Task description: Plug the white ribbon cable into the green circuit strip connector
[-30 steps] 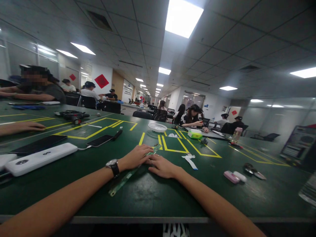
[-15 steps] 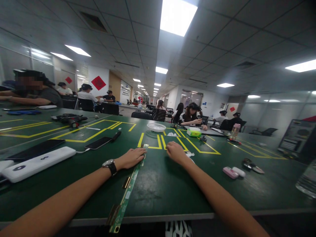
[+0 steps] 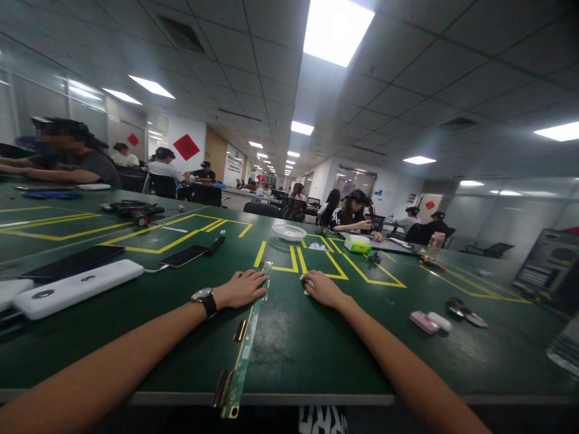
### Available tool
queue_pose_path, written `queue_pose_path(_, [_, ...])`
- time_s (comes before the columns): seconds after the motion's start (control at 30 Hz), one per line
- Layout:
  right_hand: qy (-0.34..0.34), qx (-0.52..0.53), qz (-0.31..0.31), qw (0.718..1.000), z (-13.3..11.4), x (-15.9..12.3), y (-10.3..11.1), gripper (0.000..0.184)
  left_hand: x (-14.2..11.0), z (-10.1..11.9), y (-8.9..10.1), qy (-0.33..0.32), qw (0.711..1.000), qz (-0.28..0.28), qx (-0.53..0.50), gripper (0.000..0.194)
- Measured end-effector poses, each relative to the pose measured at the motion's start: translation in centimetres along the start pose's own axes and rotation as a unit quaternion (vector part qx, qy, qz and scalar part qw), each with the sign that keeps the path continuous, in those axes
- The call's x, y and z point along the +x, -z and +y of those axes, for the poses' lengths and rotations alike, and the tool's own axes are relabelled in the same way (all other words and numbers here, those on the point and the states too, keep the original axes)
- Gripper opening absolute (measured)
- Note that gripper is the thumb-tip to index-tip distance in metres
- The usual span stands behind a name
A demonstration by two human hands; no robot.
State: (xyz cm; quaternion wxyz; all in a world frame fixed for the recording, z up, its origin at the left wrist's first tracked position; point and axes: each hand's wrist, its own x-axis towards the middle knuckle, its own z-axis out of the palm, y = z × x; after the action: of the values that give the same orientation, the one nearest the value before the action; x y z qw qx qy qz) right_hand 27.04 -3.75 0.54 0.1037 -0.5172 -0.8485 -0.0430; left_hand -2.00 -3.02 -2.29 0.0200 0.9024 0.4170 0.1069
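A long, narrow green circuit board lies lengthwise in front of me, its near end jutting past the table edge. Copper-coloured flexible tabs stick out along its left side. My left hand rests flat near the far end, fingers stretched out and their tips touching the board. To the right, apart from the board, my right hand is closed over a small white piece, which shows at its fingertips and is mostly hidden; it may be paper or cloth.
On the green table are a white power bank, a phone, a white basket, a green box, a pink case and a knife-like tool. Other people sit beyond.
My right hand has come down close to the table, with the white piece now at its fingers. The board's near end sits further right in view; my left hand stays on its far end.
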Motion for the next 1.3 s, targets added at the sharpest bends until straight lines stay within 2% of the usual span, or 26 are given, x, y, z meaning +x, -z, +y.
queue_pose_path(0.1, [0.154,0.067,0.032,0.985,-2.2,0.5,-1.2,0.031,0.0,0.3,-0.2,-0.004,1.000,0.007,0.009,0.055])
queue_pose_path(0.2, [0.200,0.089,0.043,0.975,-3.6,0.6,-1.9,0.033,0.1,0.6,-0.3,-0.001,1.000,0.009,0.015,0.056])
queue_pose_path(0.63, [0.231,0.086,0.037,0.968,-5.2,0.0,-1.3,0.034,0.0,1.1,0.0,0.015,1.000,0.005,-0.002,0.055])
queue_pose_path(0.87, [0.229,0.082,0.032,0.969,-5.3,-0.1,-1.3,0.035,-0.1,1.4,0.3,0.020,1.000,-0.011,-0.001,0.054])
queue_pose_path(1.3, [0.244,0.097,0.026,0.965,-5.4,0.2,-1.3,0.038,0.0,1.4,0.1,0.014,1.000,-0.008,-0.003,0.052])
